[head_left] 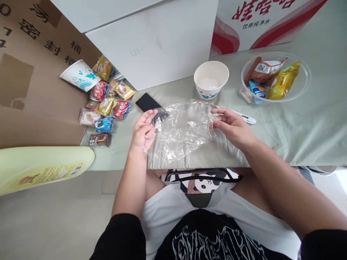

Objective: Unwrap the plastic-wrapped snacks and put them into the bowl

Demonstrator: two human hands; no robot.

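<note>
A crinkled sheet of clear plastic film (pixel 184 126), perhaps a thin bag, is stretched between my hands above the table's front edge. My left hand (pixel 143 130) pinches its left side, and my right hand (pixel 233 127) grips the right side between thumb and fingers. Through the film's left part shows a dark phone (pixel 148 102) lying on the cloth. Just beyond the film stands a white paper bowl (pixel 211 77) with a blue-green leaf print. Partly behind my right hand lies a white pen-like tool (pixel 248 118), which looks like a utility knife.
Several wrapped snacks (pixel 105 106) lie at the left, beside a tilted paper cup (pixel 81 76). A clear plastic bowl (pixel 305 81) at the right holds more packets. Cardboard boxes (pixel 162 43) line the back, and a pale yellow bottle (pixel 48 166) juts in from the left.
</note>
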